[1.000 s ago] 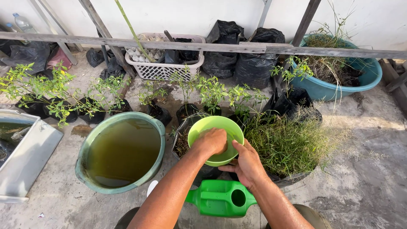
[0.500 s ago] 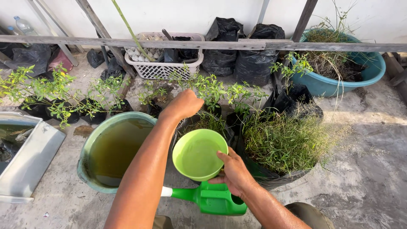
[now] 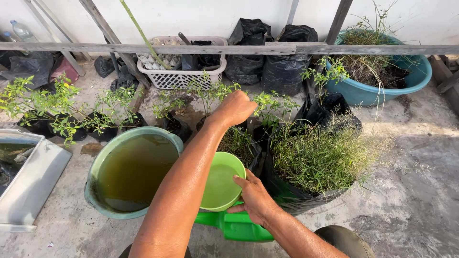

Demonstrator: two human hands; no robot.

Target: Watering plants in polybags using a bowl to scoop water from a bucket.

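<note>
My right hand (image 3: 253, 198) grips the near rim of a light green plastic bowl (image 3: 217, 184), which it holds low over a green watering can (image 3: 241, 228). My left arm reaches forward across the bowl. My left hand (image 3: 235, 109) is closed in a fist, knuckles up, above a small leafy seedling (image 3: 267, 102) in a black grow bag (image 3: 239, 143). What the fist holds, if anything, is hidden. The bowl's inside looks wet and pale green.
A round green tub of murky water (image 3: 136, 169) stands at the left. A black bag of tall grass (image 3: 315, 157) sits to the right. Behind are more seedlings (image 3: 57, 102), a white basket (image 3: 184, 71), a teal basin (image 3: 382, 93), a wooden rail (image 3: 191, 48) and a grey tray (image 3: 33, 177).
My left hand left the bowl and moved forward, closed, over the seedlings. My right hand brought the bowl down and nearer, above the watering can.
</note>
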